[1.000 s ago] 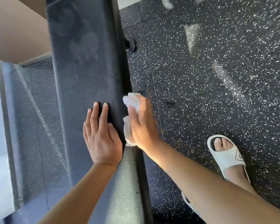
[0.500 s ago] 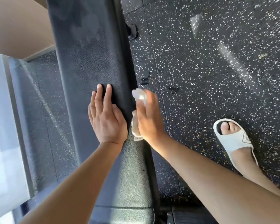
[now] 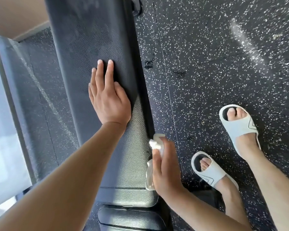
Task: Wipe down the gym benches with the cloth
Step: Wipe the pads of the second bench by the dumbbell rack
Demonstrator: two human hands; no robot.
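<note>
- Cloth point(image 3: 153, 161), white and bunched, is pressed by the right hand point(image 3: 166, 170) against the gym bench's point(image 3: 97, 47) right side edge, wiping it.
- Left hand point(image 3: 108, 95) lies flat, fingers straight, on the padded top, likely steadying the person.

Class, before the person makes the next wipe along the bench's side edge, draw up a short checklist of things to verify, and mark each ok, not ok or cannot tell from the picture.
1. Cloth in hand: ok, the right hand holds the white cloth.
2. Cloth against the bench side edge: ok.
3. Bench steadied: ok, the left hand rests flat on the top pad.
4. Left hand out of the cloth's path: ok, it lies on top, not on the edge.
5. Feet out of the way: ok, both slippers stand on the floor beside the bench.
6. Edge already clean: cannot tell.
</note>
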